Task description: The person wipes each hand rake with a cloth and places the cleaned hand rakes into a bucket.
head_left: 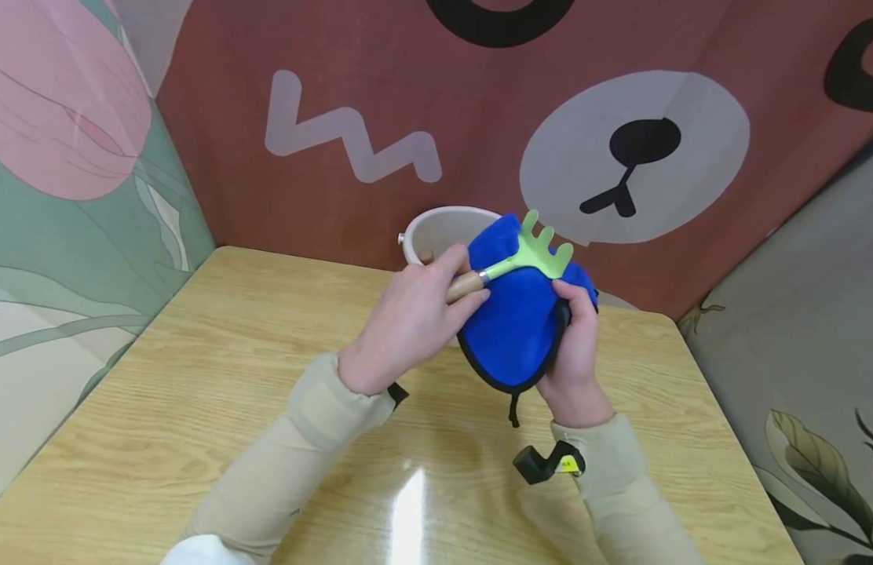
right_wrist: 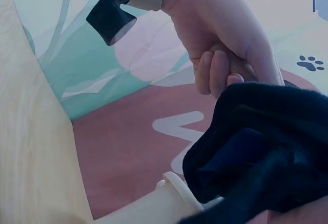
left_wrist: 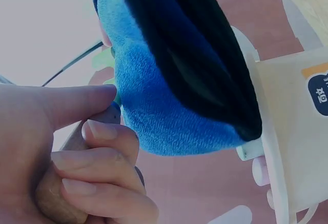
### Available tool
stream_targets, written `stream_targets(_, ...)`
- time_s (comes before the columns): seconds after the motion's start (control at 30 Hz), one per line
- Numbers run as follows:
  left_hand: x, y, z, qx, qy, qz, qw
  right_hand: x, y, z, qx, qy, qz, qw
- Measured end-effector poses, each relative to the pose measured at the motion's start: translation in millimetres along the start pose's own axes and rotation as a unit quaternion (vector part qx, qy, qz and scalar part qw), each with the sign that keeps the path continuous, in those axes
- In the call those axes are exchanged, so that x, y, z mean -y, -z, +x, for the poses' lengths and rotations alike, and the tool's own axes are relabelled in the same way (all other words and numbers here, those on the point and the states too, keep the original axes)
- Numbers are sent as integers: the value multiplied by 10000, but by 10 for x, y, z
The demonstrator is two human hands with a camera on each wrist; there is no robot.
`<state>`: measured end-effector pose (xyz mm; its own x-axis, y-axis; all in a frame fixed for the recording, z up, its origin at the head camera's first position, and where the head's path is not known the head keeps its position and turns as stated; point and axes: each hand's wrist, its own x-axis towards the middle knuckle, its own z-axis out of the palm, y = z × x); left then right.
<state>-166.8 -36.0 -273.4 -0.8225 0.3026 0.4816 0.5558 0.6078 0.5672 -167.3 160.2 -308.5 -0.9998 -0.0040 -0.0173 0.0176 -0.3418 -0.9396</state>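
My left hand (head_left: 418, 310) grips the wooden handle of a small light-green garden hand rake (head_left: 537, 253), its prongs pointing up and to the right. The rake lies across the face of a blue plush cloth piece (head_left: 510, 329) with black edging and a short black cord at the bottom. My right hand (head_left: 576, 357) holds that cloth by its right side, thumb in front near the prongs. In the left wrist view, my fingers curl round the handle (left_wrist: 59, 198) beside the blue cloth (left_wrist: 154, 101). A dark opening in the cloth (right_wrist: 241, 147) faces the right wrist camera.
Behind the cloth, a white bucket (head_left: 443, 216) stands at the back of the wooden table (head_left: 267, 329), with rounded handle ends inside it. Printed fabric (head_left: 323, 47) hangs behind the table. A black camera mount (head_left: 549, 463) sits on my right wrist.
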Motion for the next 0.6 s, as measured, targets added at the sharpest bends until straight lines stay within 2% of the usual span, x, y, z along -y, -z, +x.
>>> stream_targets(0.23, -13, 18, 2, 3, -20, 17, 10000, 42, 17, 19, -75, 182, 65, 9998)
stream_targets(0.6, -39, 38, -23, 61, -47, 60, 10000, 109, 59, 47, -313, 164, -52, 9994)
